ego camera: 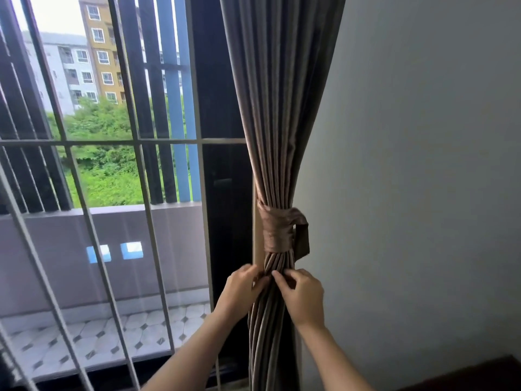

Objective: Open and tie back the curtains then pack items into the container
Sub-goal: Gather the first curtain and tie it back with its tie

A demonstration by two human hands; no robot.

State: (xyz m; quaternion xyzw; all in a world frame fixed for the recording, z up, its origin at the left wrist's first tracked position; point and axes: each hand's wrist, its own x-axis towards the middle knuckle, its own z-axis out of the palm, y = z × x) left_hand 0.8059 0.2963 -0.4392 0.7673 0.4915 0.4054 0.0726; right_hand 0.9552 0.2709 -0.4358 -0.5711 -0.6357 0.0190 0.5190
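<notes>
A grey-brown curtain (pixel 277 114) hangs gathered at the right side of the window, drawn away from the glass. A shiny brown tieback (pixel 277 231) is wrapped around the bunched folds, with one loose end hanging on its right. Just below the tieback, my left hand (pixel 244 289) pinches the folds from the left. From the right, my right hand (pixel 303 294) pinches the same folds with its fingertips. No container or items to pack are in view.
A window with a white metal grille (pixel 135 142) fills the left half, with a tiled balcony (pixel 93 337) beyond it. A plain pale wall (pixel 423 165) lies to the right. A dark piece of furniture (pixel 479 376) shows at the bottom right corner.
</notes>
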